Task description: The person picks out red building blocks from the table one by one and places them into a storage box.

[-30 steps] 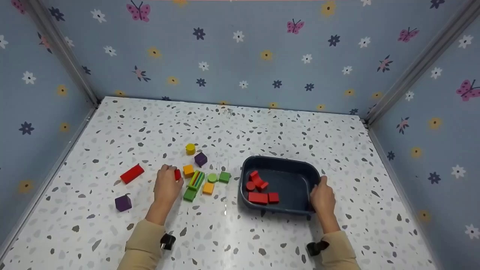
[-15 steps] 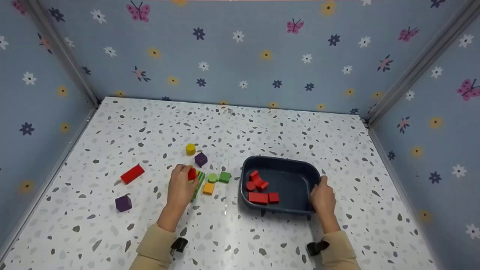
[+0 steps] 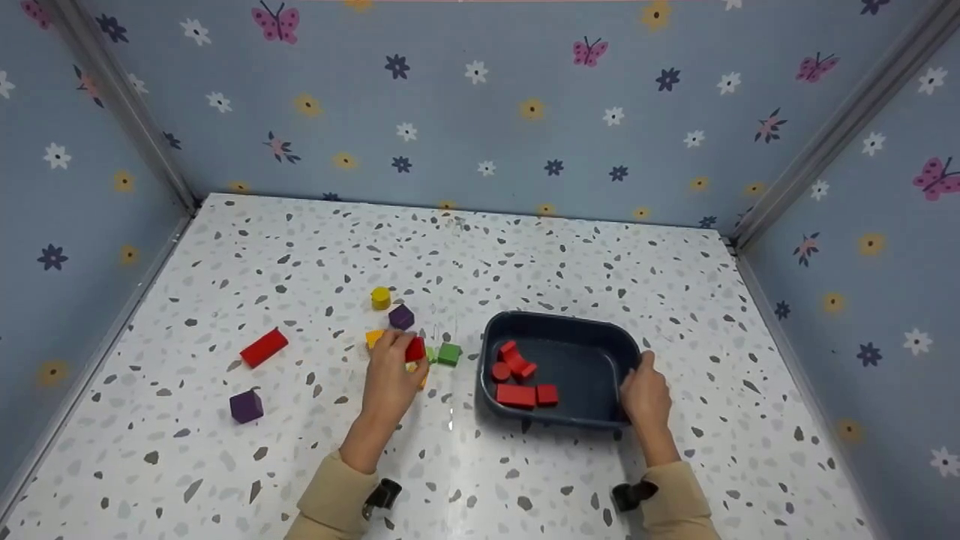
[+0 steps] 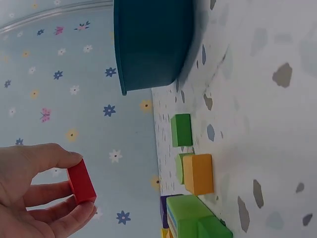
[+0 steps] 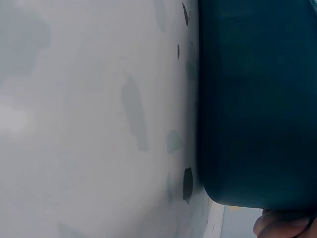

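- Left hand [image 3: 386, 379] and right hand [image 3: 646, 394] were well apart, each clamped on something: the left pinched a small red block [image 3: 415, 349] between thumb and fingers, the right gripped the rim of a dark tub [image 3: 577, 328] at its three o'clock.
- That block was raised above the table [image 3: 525, 255], outside the tub, off its nine o'clock side.
- Inside the tub, between seven and nine o'clock, lay a curved red piece [image 3: 517, 361], a round red piece [image 3: 500, 372], a long red block [image 3: 516, 396] and a red cube [image 3: 547, 394].
- Around the held block, a green cube [image 3: 449, 355] sat at three o'clock, a purple cube [image 3: 401, 317] at eleven, with a yellow cylinder [image 3: 381, 298] beyond it.
- Farther out, a red bar [image 3: 264, 348] lay at nine o'clock and a second purple cube [image 3: 246, 406] at eight.
- Fingertips alone held the block, so a loosened pinch could probably drop it; a low sweep toward three o'clock might knock the green cube or catch the rim, and a tug from the right could shift the tub.
- Left-wrist footage showed a striped block [image 4: 185, 213] touching a green block [image 4: 213, 227], both covered by the hand in the head view. Only the head view showed the tub's contents; the right wrist saw its outer wall and some fingers.
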A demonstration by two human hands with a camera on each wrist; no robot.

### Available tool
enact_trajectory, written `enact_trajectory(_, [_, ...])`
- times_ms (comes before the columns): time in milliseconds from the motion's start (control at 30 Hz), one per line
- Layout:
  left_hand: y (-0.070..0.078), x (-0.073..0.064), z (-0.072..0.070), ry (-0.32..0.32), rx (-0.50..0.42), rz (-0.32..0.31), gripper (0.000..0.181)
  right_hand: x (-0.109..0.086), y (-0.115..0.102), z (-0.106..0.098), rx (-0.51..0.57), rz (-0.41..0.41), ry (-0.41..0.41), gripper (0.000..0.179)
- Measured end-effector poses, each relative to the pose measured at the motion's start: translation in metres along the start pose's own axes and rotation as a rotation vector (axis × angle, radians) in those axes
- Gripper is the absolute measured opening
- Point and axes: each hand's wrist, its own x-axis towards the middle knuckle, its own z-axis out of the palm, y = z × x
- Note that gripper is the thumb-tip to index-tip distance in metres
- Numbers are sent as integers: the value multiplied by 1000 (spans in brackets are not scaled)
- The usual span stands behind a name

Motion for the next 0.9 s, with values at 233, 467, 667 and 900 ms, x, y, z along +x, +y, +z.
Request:
enact_trajectory(233, [14, -5, 9, 6, -4, 49, 36, -1, 0, 1, 1, 5, -5, 20])
enact_trajectory(467, [23, -6, 19, 75, -36, 185, 31, 0, 1, 1, 10, -1, -2, 22])
enact_trajectory(667, [34, -7, 29, 87, -63, 251, 31, 0, 1, 2, 15, -4, -2, 22])
enact_trajectory(900, [48, -5, 37, 34, -71, 271, 31, 0, 1, 2, 7, 0, 4, 23])
